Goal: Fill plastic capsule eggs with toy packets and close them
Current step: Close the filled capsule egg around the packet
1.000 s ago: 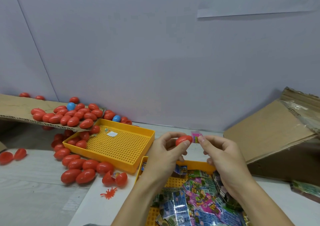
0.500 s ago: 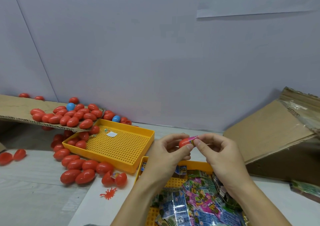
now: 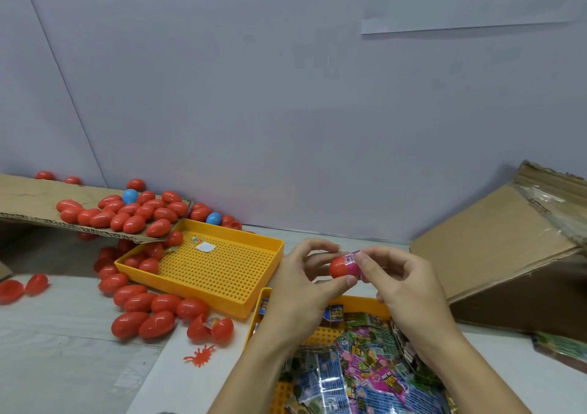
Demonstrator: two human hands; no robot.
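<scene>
We stood at the counter (image 3: 63,366) with a tilted cardboard box (image 3: 495,254) at its right edge and a cardboard flap (image 3: 28,200) at its far left. Two yellow perforated trays lay there: the far tray (image 3: 222,273) nearly bare, the near tray (image 3: 359,304) heaped with toy packets (image 3: 365,378), too many to count. Red capsule eggs (image 3: 133,213) crowded the flap and the counter beside the far tray, several dozen, with two blue eggs (image 3: 130,196) among them.

Our left hand (image 3: 298,289) gripped a red egg half (image 3: 338,267) above the near tray, its fingers clamped on it. Our right hand (image 3: 409,289) pinched a folded pink packet (image 3: 352,265) into its mouth. We judged the packet could spring back or jam the rim, so the shell might not shut. One opened egg (image 3: 209,329) lay nearby.
</scene>
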